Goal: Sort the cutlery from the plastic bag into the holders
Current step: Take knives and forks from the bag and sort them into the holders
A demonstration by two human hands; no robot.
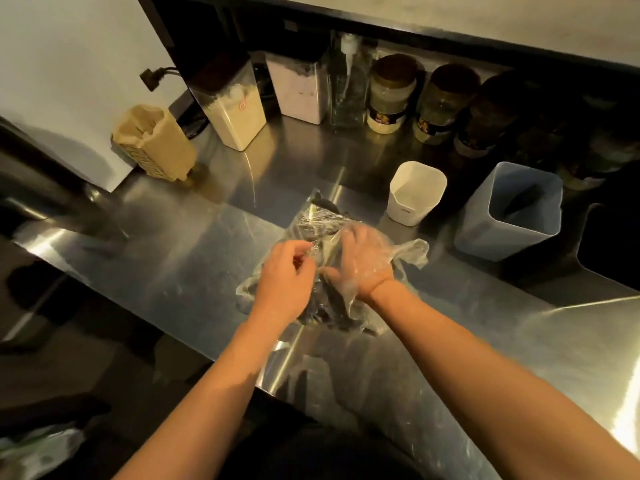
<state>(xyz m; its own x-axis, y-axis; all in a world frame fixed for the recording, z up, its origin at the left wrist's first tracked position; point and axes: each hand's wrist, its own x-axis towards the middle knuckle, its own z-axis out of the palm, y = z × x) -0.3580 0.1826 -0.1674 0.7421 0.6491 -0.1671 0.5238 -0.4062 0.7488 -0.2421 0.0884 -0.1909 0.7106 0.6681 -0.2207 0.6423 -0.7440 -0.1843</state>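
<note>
Still at the opening step: plastic bag point(332, 258) of dark cutlery lying on the steel worktop point(173, 258). Left hand point(284, 275) pinching the film at the bag's mouth; right hand point(360, 261) seemingly inside, grip hidden. White holder point(415, 192) and grey holder point(516, 209) waiting beyond. Next: draw one piece out, choose a holder.

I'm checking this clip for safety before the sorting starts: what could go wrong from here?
The right hand is inside the plastic bag, so it may fumble or get poked by the dark cutlery. The left hand pinches thin film that could tear and spill pieces on the steel counter. The white holder stands close and might be knocked.
</note>
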